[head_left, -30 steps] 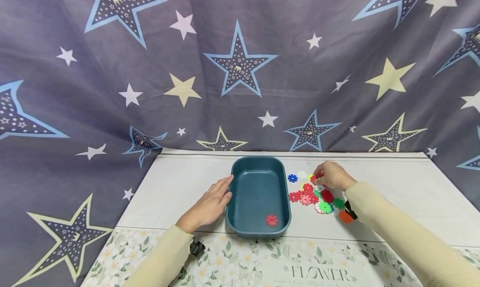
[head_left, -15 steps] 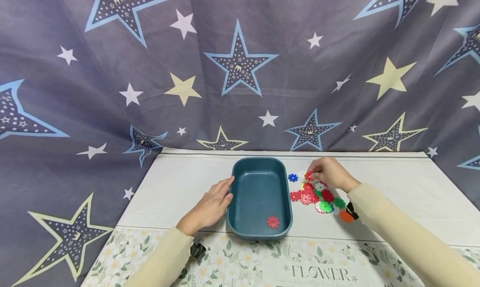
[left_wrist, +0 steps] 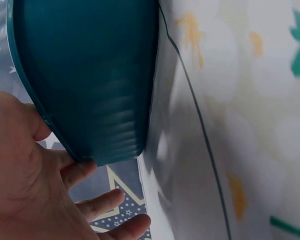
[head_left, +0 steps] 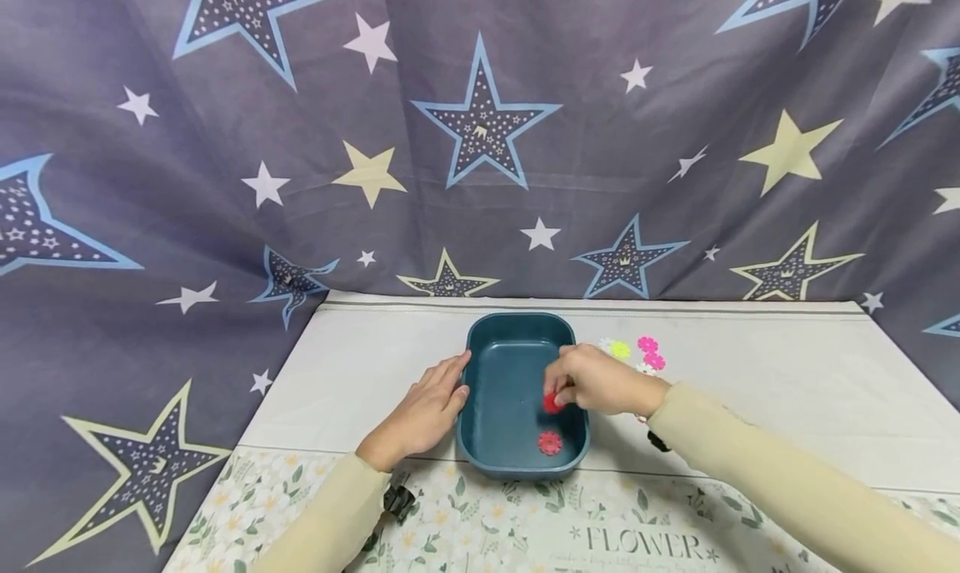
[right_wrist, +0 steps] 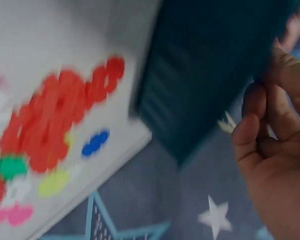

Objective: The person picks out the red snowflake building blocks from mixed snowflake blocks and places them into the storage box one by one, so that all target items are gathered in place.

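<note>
A deep teal plastic bin point(head_left: 498, 390) stands on the table, one red snowflake disc point(head_left: 550, 443) lying flat near its front right corner. Over the bin's right side, my right hand point(head_left: 600, 379) pinches another red snowflake disc point(head_left: 552, 403) between thumb and fingers. In the right wrist view that hand point(right_wrist: 280, 135) shows beside the bin's blurred wall point(right_wrist: 200, 85), and its disc is hidden. My left hand point(head_left: 420, 406) rests its extended fingers against the left rim. The left wrist view shows its fingers point(left_wrist: 80, 172) at the rim, the others spread loosely.
Right of the bin lies a loose pile of snowflake discs, mostly red point(right_wrist: 55, 112), with a blue disc point(right_wrist: 95, 143), yellow disc point(head_left: 620, 350) and pink discs point(head_left: 648, 345) at its edges. My right forearm covers part of it. A star-patterned curtain point(head_left: 480, 240) hangs behind the table.
My right hand has lifted a red disc from the pile and carried it left over the bin. Pink discs formerly behind the hand now show. The left hand stays at the rim.
</note>
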Demonstrator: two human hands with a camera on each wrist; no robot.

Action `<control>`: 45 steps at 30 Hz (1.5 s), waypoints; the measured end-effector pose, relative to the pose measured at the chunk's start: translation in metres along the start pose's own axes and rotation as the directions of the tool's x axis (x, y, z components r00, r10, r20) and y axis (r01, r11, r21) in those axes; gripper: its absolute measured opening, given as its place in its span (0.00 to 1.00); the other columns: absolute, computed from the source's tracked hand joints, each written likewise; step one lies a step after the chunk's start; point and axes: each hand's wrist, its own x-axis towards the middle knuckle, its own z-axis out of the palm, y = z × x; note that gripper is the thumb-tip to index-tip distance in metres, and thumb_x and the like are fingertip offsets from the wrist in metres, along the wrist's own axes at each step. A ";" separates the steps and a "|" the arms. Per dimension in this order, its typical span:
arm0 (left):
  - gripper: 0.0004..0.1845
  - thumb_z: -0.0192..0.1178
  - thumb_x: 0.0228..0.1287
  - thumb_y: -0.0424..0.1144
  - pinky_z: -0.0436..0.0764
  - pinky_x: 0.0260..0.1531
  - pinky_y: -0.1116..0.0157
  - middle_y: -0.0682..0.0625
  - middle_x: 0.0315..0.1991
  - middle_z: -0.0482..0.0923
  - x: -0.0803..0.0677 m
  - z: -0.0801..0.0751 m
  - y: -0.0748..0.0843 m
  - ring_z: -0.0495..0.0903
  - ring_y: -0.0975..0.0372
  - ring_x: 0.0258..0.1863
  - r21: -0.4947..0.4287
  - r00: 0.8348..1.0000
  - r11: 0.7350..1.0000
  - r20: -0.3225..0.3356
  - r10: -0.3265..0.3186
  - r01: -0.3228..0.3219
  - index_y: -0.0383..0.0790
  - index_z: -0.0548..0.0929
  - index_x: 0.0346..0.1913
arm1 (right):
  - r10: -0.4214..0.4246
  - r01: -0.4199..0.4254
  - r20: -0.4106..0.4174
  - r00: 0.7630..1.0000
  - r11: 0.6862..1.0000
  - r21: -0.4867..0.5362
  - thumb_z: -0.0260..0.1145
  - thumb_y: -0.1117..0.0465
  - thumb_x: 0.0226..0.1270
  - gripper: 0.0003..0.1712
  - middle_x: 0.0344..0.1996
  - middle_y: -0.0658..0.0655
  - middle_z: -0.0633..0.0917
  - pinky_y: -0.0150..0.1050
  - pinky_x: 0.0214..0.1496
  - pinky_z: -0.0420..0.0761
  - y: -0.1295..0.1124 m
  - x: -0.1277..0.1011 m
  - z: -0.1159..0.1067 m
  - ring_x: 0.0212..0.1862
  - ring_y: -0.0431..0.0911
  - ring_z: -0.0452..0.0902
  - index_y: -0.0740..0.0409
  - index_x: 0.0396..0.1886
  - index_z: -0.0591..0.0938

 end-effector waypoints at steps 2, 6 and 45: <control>0.28 0.39 0.76 0.45 0.59 0.59 0.45 0.49 0.71 0.54 0.001 0.000 0.000 0.53 0.54 0.69 0.003 1.000 1.000 -0.002 0.002 -0.002 0.44 0.52 0.75 | 0.012 -0.012 0.044 0.999 1.000 0.006 0.70 0.77 0.48 0.13 0.24 0.47 0.84 0.30 0.32 0.75 -0.001 0.007 0.009 0.29 0.38 0.76 0.55 0.26 0.86; 0.28 0.40 0.76 0.45 0.60 0.58 0.44 0.48 0.71 0.55 0.001 0.001 0.001 0.54 0.53 0.68 0.006 1.000 1.000 -0.009 0.010 -0.010 0.43 0.52 0.75 | 0.048 -0.044 0.093 0.995 0.998 -0.040 0.69 0.80 0.45 0.14 0.21 0.47 0.83 0.30 0.29 0.76 0.000 0.016 0.022 0.24 0.35 0.76 0.56 0.23 0.86; 0.28 0.39 0.76 0.44 0.60 0.58 0.45 0.49 0.71 0.55 0.001 0.003 -0.001 0.54 0.54 0.68 0.009 1.000 1.000 -0.005 -0.004 0.004 0.43 0.51 0.75 | 0.410 -0.411 -0.041 0.911 0.910 -0.053 0.79 0.68 0.42 0.13 0.24 0.47 0.81 0.39 0.33 0.75 0.059 -0.058 -0.001 0.28 0.42 0.73 0.57 0.31 0.87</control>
